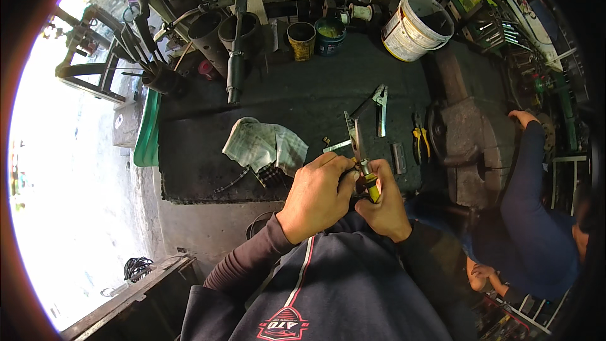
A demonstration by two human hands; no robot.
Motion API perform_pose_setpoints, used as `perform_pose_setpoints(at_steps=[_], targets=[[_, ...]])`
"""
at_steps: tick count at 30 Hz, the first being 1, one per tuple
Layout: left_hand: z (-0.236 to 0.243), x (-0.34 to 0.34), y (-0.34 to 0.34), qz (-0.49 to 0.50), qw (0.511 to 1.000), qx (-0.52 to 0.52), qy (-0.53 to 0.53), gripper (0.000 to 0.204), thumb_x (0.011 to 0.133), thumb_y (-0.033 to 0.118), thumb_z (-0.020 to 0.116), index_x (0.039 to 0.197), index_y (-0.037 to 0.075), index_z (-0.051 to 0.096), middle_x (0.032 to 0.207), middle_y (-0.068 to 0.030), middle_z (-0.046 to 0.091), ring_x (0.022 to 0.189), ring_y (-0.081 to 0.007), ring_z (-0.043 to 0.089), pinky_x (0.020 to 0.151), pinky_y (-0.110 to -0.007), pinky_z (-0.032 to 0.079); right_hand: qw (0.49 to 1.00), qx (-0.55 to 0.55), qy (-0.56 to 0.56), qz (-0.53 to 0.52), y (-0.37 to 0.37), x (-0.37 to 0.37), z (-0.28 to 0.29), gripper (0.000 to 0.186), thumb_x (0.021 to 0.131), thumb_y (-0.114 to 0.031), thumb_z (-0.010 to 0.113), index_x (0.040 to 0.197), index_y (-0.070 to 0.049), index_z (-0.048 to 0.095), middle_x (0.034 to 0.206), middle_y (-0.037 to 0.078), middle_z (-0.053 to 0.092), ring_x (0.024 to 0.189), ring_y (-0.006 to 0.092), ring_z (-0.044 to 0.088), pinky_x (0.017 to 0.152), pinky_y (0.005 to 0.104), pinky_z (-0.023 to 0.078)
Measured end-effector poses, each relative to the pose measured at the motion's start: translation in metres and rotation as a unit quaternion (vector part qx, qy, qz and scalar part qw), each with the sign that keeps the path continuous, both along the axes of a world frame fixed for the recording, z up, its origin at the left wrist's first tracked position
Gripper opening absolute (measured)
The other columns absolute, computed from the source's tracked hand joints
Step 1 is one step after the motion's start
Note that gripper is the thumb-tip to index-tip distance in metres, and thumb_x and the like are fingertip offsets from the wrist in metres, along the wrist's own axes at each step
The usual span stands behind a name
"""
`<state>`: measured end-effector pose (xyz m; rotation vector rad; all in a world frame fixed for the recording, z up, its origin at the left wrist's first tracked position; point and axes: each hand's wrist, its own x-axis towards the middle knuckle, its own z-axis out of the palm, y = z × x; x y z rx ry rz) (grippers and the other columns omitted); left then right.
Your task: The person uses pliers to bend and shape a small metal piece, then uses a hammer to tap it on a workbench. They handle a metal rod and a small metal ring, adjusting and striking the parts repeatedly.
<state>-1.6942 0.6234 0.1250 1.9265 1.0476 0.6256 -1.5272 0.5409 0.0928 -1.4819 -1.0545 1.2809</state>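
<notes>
Close in front of me, over the front of the dark workbench, both hands work on one metal tool (357, 137) with two long narrow points facing away and a yellow handle part (374, 191); its exact kind is unclear. My right hand (387, 205) is closed around the yellow part. At the tool's metal neck my left hand (317, 197) has its fingers pinched together; any small piece between them is hidden. Just beyond lie locking pliers (382, 110) and a thin metal strip (337, 146). Yellow-and-black pliers (420, 141) and a short metal bar (399, 158) rest to the right.
A crumpled cloth (264, 143) lies left on the black bench top (196, 151). Tool-filled cans (163, 79), a yellow tin (302, 41), a teal tin (330, 36) and a white bucket (416, 28) line the back. At right, a co-worker's arm (527, 164) reaches past a bulky machine (476, 126).
</notes>
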Motion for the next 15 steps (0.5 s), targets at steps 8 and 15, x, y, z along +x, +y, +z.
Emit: perform_pose_setpoints(at_steps=[8, 15], targets=[[0.009, -0.001, -0.002, -0.011, 0.999, 0.022, -0.029, 0.021, 0.091, 0.007, 0.073, 0.109, -0.002, 0.075, 0.091, -0.0150, 0.068, 0.079, -0.0341, 0.071, 0.070, -0.042, 0.056, 0.993, 0.011, -0.067, 0.100, 0.002, 0.011, 0.010, 0.078, 0.074, 0.007, 0.060, 0.149, -0.003, 0.043, 0.121, 0.017, 0.063, 0.116, 0.0313, 0.064, 0.101, 0.0379, 0.050], [0.018, -0.005, 0.000, -0.027, 0.996, 0.060, -0.056, 0.020, 0.092, 0.007, 0.072, 0.109, -0.001, 0.073, 0.091, -0.0153, 0.067, 0.077, -0.0351, 0.069, 0.067, -0.042, 0.055, 0.995, 0.044, -0.060, 0.072, 0.006, 0.004, 0.018, 0.074, 0.074, 0.007, 0.058, 0.146, -0.002, 0.044, 0.113, 0.015, 0.062, 0.106, 0.0282, 0.063, 0.094, 0.0369, 0.051]])
